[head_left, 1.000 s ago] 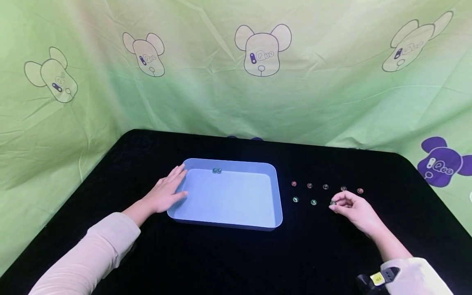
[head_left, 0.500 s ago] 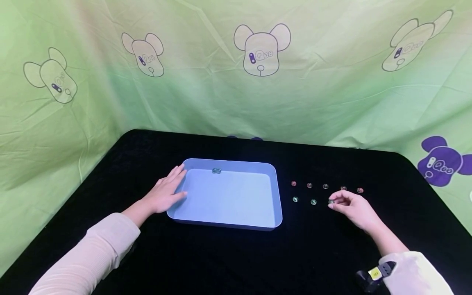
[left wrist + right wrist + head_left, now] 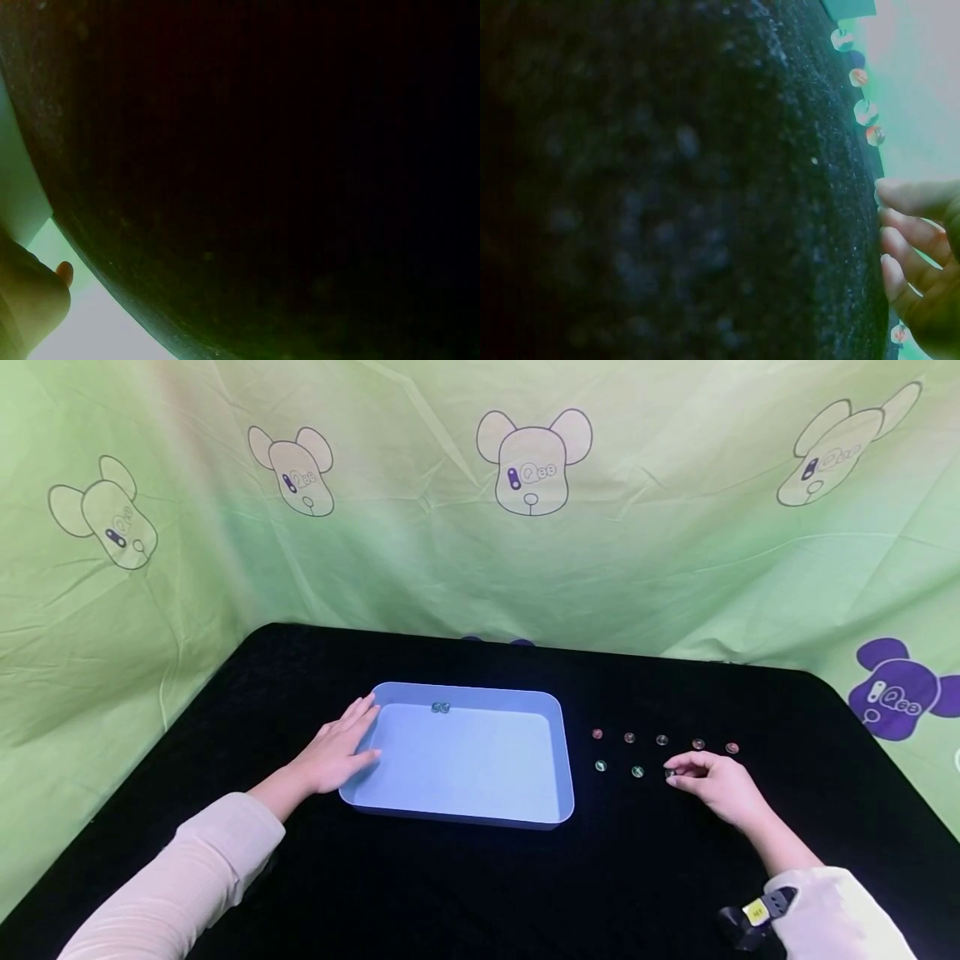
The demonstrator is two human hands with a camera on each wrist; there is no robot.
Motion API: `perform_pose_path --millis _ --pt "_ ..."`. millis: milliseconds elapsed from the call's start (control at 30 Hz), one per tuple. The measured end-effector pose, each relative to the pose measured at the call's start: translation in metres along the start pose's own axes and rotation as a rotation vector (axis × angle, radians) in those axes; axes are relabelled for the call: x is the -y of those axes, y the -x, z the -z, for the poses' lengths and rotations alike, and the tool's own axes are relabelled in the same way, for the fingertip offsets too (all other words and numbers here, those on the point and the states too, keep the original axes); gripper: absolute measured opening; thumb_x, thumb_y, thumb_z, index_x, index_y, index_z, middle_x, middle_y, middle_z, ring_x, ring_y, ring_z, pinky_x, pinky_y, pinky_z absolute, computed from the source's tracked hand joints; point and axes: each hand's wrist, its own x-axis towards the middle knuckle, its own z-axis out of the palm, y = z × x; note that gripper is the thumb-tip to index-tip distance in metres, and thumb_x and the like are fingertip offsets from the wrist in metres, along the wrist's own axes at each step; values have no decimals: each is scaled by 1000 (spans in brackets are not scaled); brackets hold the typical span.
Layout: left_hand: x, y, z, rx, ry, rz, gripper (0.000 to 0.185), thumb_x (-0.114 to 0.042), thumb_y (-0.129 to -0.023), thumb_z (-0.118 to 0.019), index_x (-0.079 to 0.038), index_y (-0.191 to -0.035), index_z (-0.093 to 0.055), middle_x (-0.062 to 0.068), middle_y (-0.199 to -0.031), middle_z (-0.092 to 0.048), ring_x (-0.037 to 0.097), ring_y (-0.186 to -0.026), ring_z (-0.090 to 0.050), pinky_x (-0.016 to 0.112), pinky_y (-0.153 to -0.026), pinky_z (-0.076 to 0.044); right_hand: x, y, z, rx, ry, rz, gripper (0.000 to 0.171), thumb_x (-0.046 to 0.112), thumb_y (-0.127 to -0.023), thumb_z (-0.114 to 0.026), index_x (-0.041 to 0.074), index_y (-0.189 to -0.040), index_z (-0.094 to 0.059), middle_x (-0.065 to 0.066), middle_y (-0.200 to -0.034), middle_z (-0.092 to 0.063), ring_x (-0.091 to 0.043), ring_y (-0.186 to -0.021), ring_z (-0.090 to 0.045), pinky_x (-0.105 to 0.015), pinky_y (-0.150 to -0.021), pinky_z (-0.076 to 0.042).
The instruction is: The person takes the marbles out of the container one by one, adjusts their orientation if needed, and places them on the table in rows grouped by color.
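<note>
My left hand (image 3: 337, 752) rests with its fingers spread on the left rim of a shallow blue tray (image 3: 465, 817) in the head view. Two greenish glass marbles (image 3: 440, 707) lie together by the tray's back wall. To the right of the tray, my right hand (image 3: 716, 785) pinches a dark glass marble (image 3: 670, 772) between thumb and forefinger, low at the cloth; the fingers partly hide it. Beside it in the front row lie two green marbles (image 3: 637, 772). The right wrist view shows my right hand's curled fingers (image 3: 900, 240) near a line of marbles (image 3: 865, 112).
Behind the right hand runs a row of several reddish and clear marbles (image 3: 629, 737). Black cloth (image 3: 480, 893) covers the table. A green curtain (image 3: 405, 560) with printed bear heads hangs around the back and sides. The left wrist view is mostly dark.
My right hand has shifted slightly left with the dark marble between its fingertips, towards the green marbles. The left hand and the tray have stayed in place.
</note>
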Motion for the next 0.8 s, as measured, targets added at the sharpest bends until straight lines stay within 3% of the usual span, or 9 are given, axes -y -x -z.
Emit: perform_pose_path --millis 800 --pt "-1 0 0 -5 -4 5 64 -33 -88 -44 -1 -137 -17 10 -144 -2 28 -129 -2 51 -95 -15 3 11 3 -7 -15 -95 22 6 -75 -65 -6 -92 -58 -11 -78 -62 6 -64 -51 -17 -56 -41"
